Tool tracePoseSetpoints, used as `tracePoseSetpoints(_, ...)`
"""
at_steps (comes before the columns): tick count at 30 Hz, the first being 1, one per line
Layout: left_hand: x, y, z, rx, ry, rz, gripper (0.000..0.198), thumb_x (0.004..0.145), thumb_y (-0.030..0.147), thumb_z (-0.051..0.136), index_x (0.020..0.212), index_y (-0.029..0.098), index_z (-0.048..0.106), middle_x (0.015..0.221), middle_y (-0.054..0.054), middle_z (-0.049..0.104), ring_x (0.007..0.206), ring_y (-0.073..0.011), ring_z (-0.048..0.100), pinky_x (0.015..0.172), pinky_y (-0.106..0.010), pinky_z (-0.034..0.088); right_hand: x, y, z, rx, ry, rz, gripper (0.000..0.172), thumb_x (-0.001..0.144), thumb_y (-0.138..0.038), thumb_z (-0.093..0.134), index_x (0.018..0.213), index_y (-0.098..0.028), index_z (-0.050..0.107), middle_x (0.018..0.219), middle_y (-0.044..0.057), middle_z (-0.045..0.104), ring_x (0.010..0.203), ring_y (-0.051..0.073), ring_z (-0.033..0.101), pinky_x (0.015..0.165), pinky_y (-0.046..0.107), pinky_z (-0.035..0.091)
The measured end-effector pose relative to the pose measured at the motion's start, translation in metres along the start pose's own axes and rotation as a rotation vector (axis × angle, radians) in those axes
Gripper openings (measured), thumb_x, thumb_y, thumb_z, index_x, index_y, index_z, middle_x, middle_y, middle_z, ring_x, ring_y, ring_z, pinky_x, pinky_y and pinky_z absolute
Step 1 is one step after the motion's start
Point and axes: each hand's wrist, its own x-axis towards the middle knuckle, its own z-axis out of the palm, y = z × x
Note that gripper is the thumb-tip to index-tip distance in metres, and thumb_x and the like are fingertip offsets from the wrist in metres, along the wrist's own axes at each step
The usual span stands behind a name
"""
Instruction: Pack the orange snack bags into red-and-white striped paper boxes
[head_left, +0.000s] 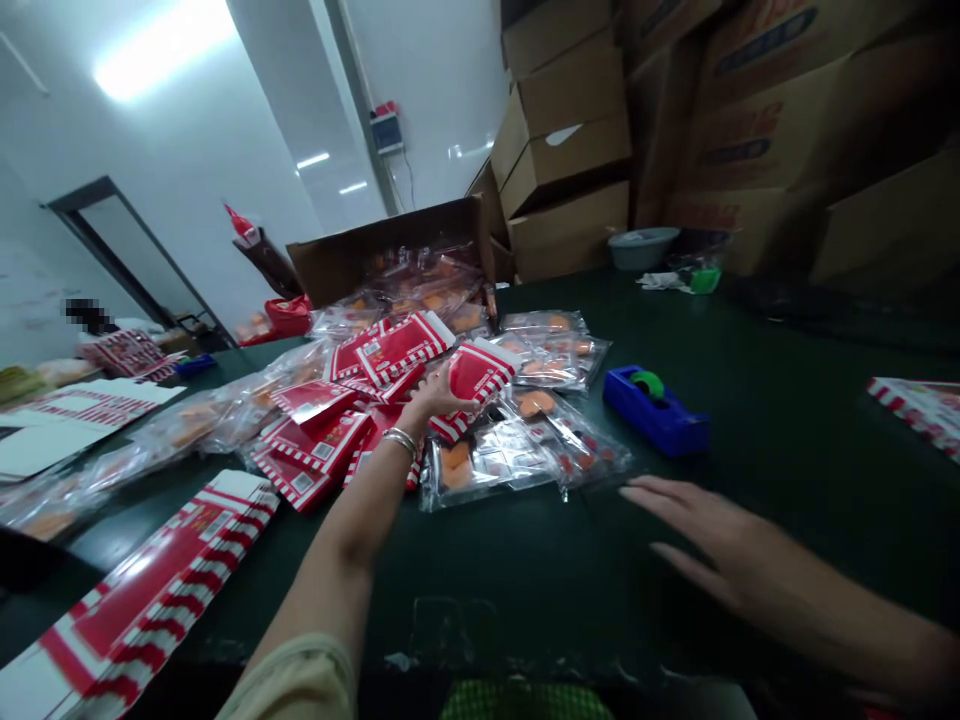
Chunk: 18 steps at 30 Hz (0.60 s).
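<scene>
My left hand (435, 398), with a bracelet at the wrist, is closed on a red and white striped packet (480, 372), thumb across its front. Beneath and beside it lies a pile of similar red packets (322, 440). Clear plastic bags (517, 440) with orange and dark pieces inside lie just right of that hand. Over the dark green table (555, 560) my right hand (697, 535) is stretched out with its fingers apart and nothing in it, slightly blurred. The nearest thing to it is a blue tape dispenser (656, 410) with a green roll.
An open cardboard box (390, 235) spills bagged pieces at the back. Stacked cartons (570, 150) stand behind the table, near a grey bowl (643, 248). A stack of flat striped cartons (150, 590) lies at the front left. Another person (90, 318) is at the far left.
</scene>
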Motion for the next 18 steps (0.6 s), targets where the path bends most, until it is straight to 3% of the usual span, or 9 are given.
tracePoseSetpoints(1,0.000,-0.001,-0.003,-0.045,-0.010,-0.004,0.113,0.046,0.040,0.091,0.141,0.010,0.036,0.151,-0.027,0.030,0.138,-0.0502,0.023,0.110,-0.062,0.017,0.011,-0.015,0.018,0.074,-0.078,-0.004,0.047,0.074,-0.028,0.073,0.121,-0.028,0.066,0.122,0.014,0.065,0.109,0.032,0.063,0.093,0.049,0.049)
tracePoseSetpoints(4,-0.005,-0.003,-0.011,-0.212,-0.052,-0.010,0.081,0.066,0.031,0.082,0.133,0.009,0.044,0.141,-0.022,0.047,0.130,-0.0354,0.045,0.107,-0.049,0.034,0.051,-0.053,0.053,0.303,-0.087,0.167,0.041,0.079,-0.039,0.067,0.113,-0.017,0.066,0.103,0.013,0.072,0.090,0.028,0.069,0.078,0.041,0.055)
tracePoseSetpoints(7,-0.022,-0.001,-0.015,-0.402,-0.148,-0.014,0.038,0.077,0.023,0.072,0.110,0.009,0.061,0.107,-0.012,0.069,0.097,-0.0248,0.066,0.089,-0.044,0.051,0.092,-0.067,0.065,0.345,-0.052,0.311,0.036,0.083,-0.043,0.059,0.102,-0.013,0.065,0.087,0.012,0.072,0.072,0.025,0.070,0.060,0.035,0.055)
tracePoseSetpoints(10,-0.058,0.007,-0.009,-0.602,-0.216,0.023,0.029,0.075,0.024,0.072,0.099,0.008,0.063,0.083,-0.009,0.071,0.074,-0.0210,0.069,0.075,-0.038,0.055,0.113,-0.071,0.062,0.286,0.056,0.334,0.043,0.079,-0.047,0.063,0.105,-0.013,0.062,0.098,0.016,0.070,0.085,0.032,0.069,0.066,0.039,0.054)
tracePoseSetpoints(13,-0.115,0.017,0.015,-0.765,-0.205,0.091,0.041,0.077,0.031,0.068,0.113,0.013,0.057,0.088,-0.008,0.071,0.074,-0.0194,0.069,0.071,-0.034,0.055,0.107,-0.079,0.051,0.340,0.125,0.321,0.056,0.076,-0.051,0.064,0.119,-0.017,0.052,0.114,0.015,0.067,0.098,0.032,0.066,0.072,0.039,0.055)
tracePoseSetpoints(16,-0.178,0.013,0.040,-0.883,-0.225,0.131,0.046,0.074,0.035,0.070,0.113,0.016,0.056,0.090,-0.008,0.069,0.076,-0.0187,0.067,0.068,-0.031,0.054,0.077,-0.089,0.030,0.468,-0.037,0.237,0.051,0.076,-0.053,0.063,0.114,-0.022,0.051,0.105,0.009,0.071,0.083,0.027,0.070,0.066,0.037,0.057)
tracePoseSetpoints(17,-0.197,0.009,0.043,-0.895,-0.214,0.110,0.045,0.069,0.033,0.074,0.107,0.016,0.059,0.087,-0.007,0.069,0.076,-0.0184,0.066,0.067,-0.030,0.053,0.064,-0.091,0.022,0.414,-0.076,0.205,0.046,0.075,-0.052,0.063,0.108,-0.023,0.053,0.100,0.008,0.072,0.079,0.027,0.071,0.065,0.037,0.057)
tracePoseSetpoints(18,-0.214,0.004,0.043,-0.895,-0.124,0.073,0.040,0.066,0.031,0.076,0.100,0.016,0.060,0.083,-0.005,0.068,0.074,-0.0174,0.065,0.067,-0.029,0.052,0.051,-0.093,0.014,0.295,-0.104,0.174,0.041,0.075,-0.052,0.063,0.102,-0.023,0.055,0.096,0.007,0.073,0.076,0.026,0.070,0.064,0.037,0.056)
